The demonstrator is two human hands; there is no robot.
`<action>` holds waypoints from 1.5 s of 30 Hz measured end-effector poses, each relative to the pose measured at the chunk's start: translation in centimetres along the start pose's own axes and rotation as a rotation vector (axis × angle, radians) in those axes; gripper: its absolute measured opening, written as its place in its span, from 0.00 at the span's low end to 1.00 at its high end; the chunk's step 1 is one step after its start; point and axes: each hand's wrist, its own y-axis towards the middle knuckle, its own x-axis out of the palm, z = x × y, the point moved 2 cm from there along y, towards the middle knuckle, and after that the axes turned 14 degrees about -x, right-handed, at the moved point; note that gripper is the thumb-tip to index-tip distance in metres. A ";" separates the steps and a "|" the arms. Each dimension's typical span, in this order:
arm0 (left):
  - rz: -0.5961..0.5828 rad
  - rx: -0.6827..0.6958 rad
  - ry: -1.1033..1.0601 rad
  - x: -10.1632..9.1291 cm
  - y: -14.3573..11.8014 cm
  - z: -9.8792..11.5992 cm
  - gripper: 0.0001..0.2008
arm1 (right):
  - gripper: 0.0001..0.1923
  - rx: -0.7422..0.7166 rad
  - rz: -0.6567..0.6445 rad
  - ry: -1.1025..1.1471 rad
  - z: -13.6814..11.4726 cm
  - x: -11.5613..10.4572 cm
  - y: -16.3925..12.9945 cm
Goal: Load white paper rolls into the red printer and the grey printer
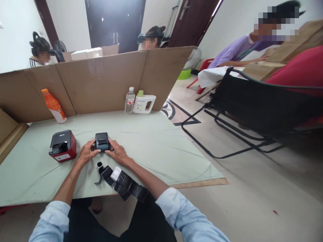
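Observation:
A small dark box-shaped device (102, 142), which looks like a portable label printer, sits on the table's green cloth. My left hand (88, 151) holds its left side with fingers and thumb, and my right hand (117, 152) holds the right side the same way. To the left stands a larger red and black machine (63, 146) with a label on its front. Nearer to me, below my right hand, lies a crumpled black ribbon (123, 184) on a roll (100, 165), with a small white piece (116, 173) on top. Part of the ribbon hangs over the table edge.
Along the cardboard partition (106, 84) stand an orange bottle (54, 107), a clear water bottle (129, 101) and a white jug (144, 103). Two people sit behind it. Another person in purple (232, 50) works at the right, past a black folding chair (257, 104).

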 end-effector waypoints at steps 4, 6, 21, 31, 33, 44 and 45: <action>-0.027 -0.083 -0.117 -0.5 1.1 0.0 0.29 | 0.39 0.002 0.013 -0.020 0.0 0.3 0.0; -0.040 -0.186 -0.224 -0.4 1.7 -0.2 0.26 | 0.38 0.007 0.011 -0.027 -0.1 0.3 0.0; -0.099 -0.567 -0.283 0.5 5.7 0.0 0.06 | 0.38 0.036 -0.017 -0.040 -0.5 0.1 0.1; -0.217 -0.725 -0.307 -0.1 6.2 0.7 0.06 | 0.39 0.030 -0.018 -0.037 -0.4 0.2 -0.1; -0.224 -0.746 -0.310 -0.1 6.2 0.8 0.06 | 0.39 0.030 -0.015 -0.044 -0.4 0.2 -0.1; -0.162 -0.765 -0.287 0.0 6.7 0.8 0.06 | 0.38 0.036 -0.008 -0.028 -0.5 0.0 0.0; -0.148 -0.747 -0.291 0.1 6.7 0.8 0.06 | 0.38 0.039 -0.009 -0.028 -0.6 0.0 0.1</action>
